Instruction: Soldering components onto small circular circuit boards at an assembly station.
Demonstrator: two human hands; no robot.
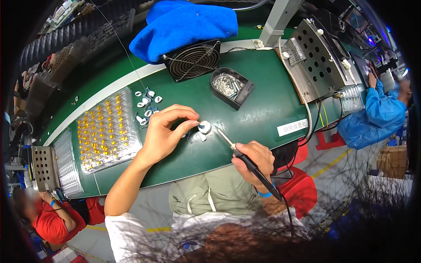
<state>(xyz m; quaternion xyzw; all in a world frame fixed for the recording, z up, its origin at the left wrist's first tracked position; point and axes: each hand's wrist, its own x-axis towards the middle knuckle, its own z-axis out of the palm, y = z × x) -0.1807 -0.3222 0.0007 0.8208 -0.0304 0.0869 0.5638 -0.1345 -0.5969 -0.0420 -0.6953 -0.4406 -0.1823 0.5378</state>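
Observation:
My right hand (255,161) grips a soldering iron (247,163), its metal tip pointing up and left over the green bench. Close to that tip is a small round white part (205,127) with a bit of blue on it. My left hand (169,131) pinches this part's left side between thumb and forefinger. Another small white piece lies just below it, partly hidden. Left of my left hand, several similar white round parts (149,101) with dark blue bits are scattered on the bench.
A clear tray (133,144) of small yellow parts lies at the left. Behind stand a black fan (193,60) under a blue cloth (184,28) and a black bin (240,98) of small metal pieces. A perforated metal box (313,61) stands right. Co-workers sit at both sides.

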